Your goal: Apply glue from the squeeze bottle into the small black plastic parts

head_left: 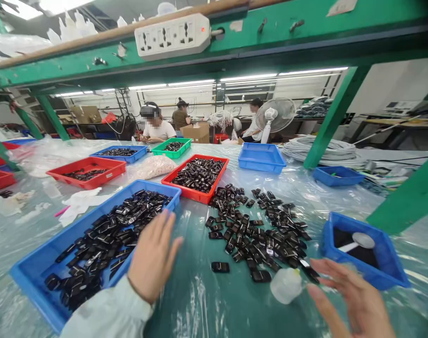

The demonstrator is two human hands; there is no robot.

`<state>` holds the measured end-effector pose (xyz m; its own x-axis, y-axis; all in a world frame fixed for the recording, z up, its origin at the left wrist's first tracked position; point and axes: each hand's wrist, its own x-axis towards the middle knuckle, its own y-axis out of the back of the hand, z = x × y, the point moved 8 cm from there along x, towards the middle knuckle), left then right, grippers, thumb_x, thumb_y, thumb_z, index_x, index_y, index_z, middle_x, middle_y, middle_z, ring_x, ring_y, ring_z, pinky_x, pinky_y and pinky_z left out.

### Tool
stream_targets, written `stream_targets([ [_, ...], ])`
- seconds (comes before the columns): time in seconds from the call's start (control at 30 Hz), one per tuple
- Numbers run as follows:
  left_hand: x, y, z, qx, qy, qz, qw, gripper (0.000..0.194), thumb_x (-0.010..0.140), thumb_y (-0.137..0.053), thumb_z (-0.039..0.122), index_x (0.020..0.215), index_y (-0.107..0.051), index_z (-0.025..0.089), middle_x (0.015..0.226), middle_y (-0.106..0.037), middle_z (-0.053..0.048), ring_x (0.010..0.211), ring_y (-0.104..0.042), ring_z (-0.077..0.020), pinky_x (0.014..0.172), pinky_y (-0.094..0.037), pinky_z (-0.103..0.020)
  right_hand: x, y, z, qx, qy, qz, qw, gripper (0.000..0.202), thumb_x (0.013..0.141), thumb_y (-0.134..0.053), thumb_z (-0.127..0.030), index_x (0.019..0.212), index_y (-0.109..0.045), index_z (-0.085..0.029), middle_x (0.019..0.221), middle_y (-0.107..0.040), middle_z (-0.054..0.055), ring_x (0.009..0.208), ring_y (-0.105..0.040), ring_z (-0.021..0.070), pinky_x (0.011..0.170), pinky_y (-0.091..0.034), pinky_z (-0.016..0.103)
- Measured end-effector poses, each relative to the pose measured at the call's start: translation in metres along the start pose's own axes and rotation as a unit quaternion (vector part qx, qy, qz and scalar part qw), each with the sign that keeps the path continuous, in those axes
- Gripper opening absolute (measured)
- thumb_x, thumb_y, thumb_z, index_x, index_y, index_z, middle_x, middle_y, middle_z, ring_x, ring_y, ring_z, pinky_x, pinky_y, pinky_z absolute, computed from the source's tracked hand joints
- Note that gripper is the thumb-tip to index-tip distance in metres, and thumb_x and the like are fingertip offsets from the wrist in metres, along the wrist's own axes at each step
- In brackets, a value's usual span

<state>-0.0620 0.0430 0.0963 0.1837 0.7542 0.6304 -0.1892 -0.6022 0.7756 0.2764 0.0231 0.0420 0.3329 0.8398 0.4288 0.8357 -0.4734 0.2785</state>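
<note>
While your left hand (pixel 153 256) hovers flat, fingers spread and empty, over the blue tray (pixel 31 277) rim | keep it low above the loose black parts (pixel 256 230) on the table (pixel 207 300) | right hand (pixel 355 300) open, empty, beside the cup (pixel 286 285).

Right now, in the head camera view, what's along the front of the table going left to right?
Big blue tray of black parts → left hand → lone black part → small white plastic cup → right hand → small blue bin with a white scoop.
</note>
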Motion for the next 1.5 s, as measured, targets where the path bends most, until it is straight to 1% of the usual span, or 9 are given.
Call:
stream_targets([
  [0.17,-0.028,-0.062,0.065,-0.168,-0.065,-0.149,0.972,0.043,0.095,-0.043,0.037,0.133,-0.044,0.015,0.132,-0.054,-0.015,0.12,-0.051,-0.0302,0.096,-0.046,-0.048,-0.019,-0.044,0.031,0.027,-0.101,-0.174,0.979,0.044,0.083,-0.058,-0.046,0.121,-0.046,-0.026,0.117,-0.065,0.009,0.103,-0.062,0.0253,0.078,-0.053,0.034],
  [0.47,-0.024,-0.074,0.063,-0.354,0.052,-0.231,0.905,0.009,0.09,-0.053,0.021,0.094,-0.061,0.019,0.087,-0.065,-0.004,0.081,-0.061,-0.02,0.073,-0.05,-0.032,-0.026,-0.049,0.021,-0.024,-0.073,-0.226,0.971,0.03,0.088,-0.053,-0.043,0.112,-0.052,-0.024,0.115,-0.064,0.008,0.106,-0.06,0.0229,0.074,-0.053,0.025],
  [0.67,-0.033,-0.078,0.056,-0.506,0.171,-0.257,0.806,0.026,0.088,-0.05,0.039,0.09,-0.063,0.016,0.078,-0.056,-0.004,0.074,-0.053,-0.0188,0.069,-0.042,-0.03,-0.027,-0.051,0.032,-0.047,-0.091,-0.261,0.96,0.031,0.089,-0.051,-0.044,0.114,-0.05,-0.026,0.12,-0.061,0.008,0.112,-0.058,0.0226,0.076,-0.054,0.023],
  [0.87,-0.038,-0.082,0.067,-0.689,0.214,-0.264,0.64,0.037,0.093,-0.042,0.05,0.088,-0.053,0.016,0.089,-0.065,-0.009,0.083,-0.061,-0.02,0.075,-0.044,-0.031,-0.027,-0.048,0.025,-0.025,-0.116,-0.213,0.97,0.031,0.083,-0.057,-0.046,0.106,-0.057,-0.026,0.111,-0.065,0.006,0.108,-0.06,0.0237,0.069,-0.055,0.021],
  [0.93,-0.04,-0.083,0.068,-0.704,0.223,-0.266,0.619,0.036,0.092,-0.044,0.052,0.092,-0.049,0.016,0.084,-0.065,-0.007,0.075,-0.062,-0.0183,0.071,-0.046,-0.03,-0.028,-0.047,0.022,-0.017,-0.123,-0.201,0.972,0.031,0.081,-0.058,-0.047,0.104,-0.058,-0.026,0.109,-0.065,0.006,0.106,-0.061,0.0237,0.066,-0.055,0.02],
  [1.03,-0.041,-0.086,0.061,-0.657,0.215,-0.264,0.673,0.038,0.09,-0.046,0.054,0.098,-0.047,0.017,0.064,-0.054,0.002,0.061,-0.052,-0.0132,0.061,-0.04,-0.025,-0.029,-0.047,0.021,-0.016,-0.131,-0.204,0.97,0.03,0.083,-0.056,-0.047,0.105,-0.057,-0.028,0.11,-0.065,0.005,0.104,-0.061,0.0231,0.06,-0.054,0.019],
  [1.17,-0.041,-0.085,0.047,-0.523,0.175,-0.255,0.794,0.031,0.093,-0.042,0.05,0.102,-0.046,0.02,0.057,-0.039,0.007,0.055,-0.044,-0.0129,0.057,-0.033,-0.025,-0.029,-0.05,0.022,-0.058,-0.095,-0.252,0.961,0.03,0.085,-0.054,-0.045,0.109,-0.054,-0.029,0.112,-0.064,0.004,0.107,-0.059,0.0221,0.072,-0.054,0.021],
  [1.3,-0.033,-0.072,0.053,-0.306,-0.013,-0.199,0.931,0.031,0.098,-0.031,0.042,0.094,-0.052,0.021,0.08,-0.054,-0.003,0.071,-0.051,-0.02,0.066,-0.04,-0.032,-0.029,-0.049,0.018,-0.073,-0.085,-0.258,0.96,0.029,0.086,-0.053,-0.045,0.11,-0.052,-0.029,0.112,-0.064,0.003,0.108,-0.058,0.021,0.077,-0.052,0.023],
  [1.5,-0.038,-0.073,0.071,-0.131,-0.165,-0.205,0.956,0.029,0.099,-0.026,0.022,0.097,-0.053,0.014,0.085,-0.057,-0.009,0.071,-0.054,-0.0242,0.064,-0.046,-0.037,-0.032,-0.047,0.003,-0.043,-0.127,-0.208,0.969,0.027,0.082,-0.056,-0.044,0.104,-0.057,-0.028,0.105,-0.066,0.002,0.099,-0.061,0.0215,0.072,-0.051,0.024],
])
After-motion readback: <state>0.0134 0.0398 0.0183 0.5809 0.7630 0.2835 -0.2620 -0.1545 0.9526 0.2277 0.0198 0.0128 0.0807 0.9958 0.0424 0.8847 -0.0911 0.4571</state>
